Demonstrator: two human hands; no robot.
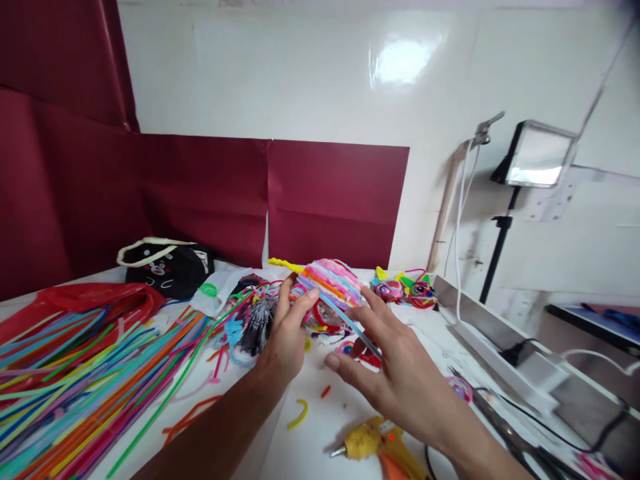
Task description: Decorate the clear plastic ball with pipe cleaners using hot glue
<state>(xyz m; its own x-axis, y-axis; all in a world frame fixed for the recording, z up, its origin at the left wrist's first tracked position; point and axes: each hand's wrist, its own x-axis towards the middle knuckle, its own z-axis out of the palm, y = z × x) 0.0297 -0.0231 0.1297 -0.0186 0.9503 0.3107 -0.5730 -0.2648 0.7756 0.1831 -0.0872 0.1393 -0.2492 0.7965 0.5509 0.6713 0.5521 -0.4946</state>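
Observation:
My left hand [287,333] is closed on a craft piece made of pipe cleaners [333,280], with the thumb across its near side. Pink, orange, lilac and blue rows lie side by side on its rounded body, and a twisted yellow stem [285,265] sticks out at the left. From the body a light blue pipe cleaner [359,331] slants down to the right, toward my right hand [387,360]. The fingers of my right hand are bent beside the piece and touch the blue strand, while its thumb stands apart from them.
Loose pipe cleaners [145,373] spread over the left side, near a black pouch [167,270]. A yellow glue gun [373,440] lies in front, with scissors [505,427] to its right. Finished colourful pieces [405,290] sit behind. A power strip [510,373] and lamp [540,157] stand right.

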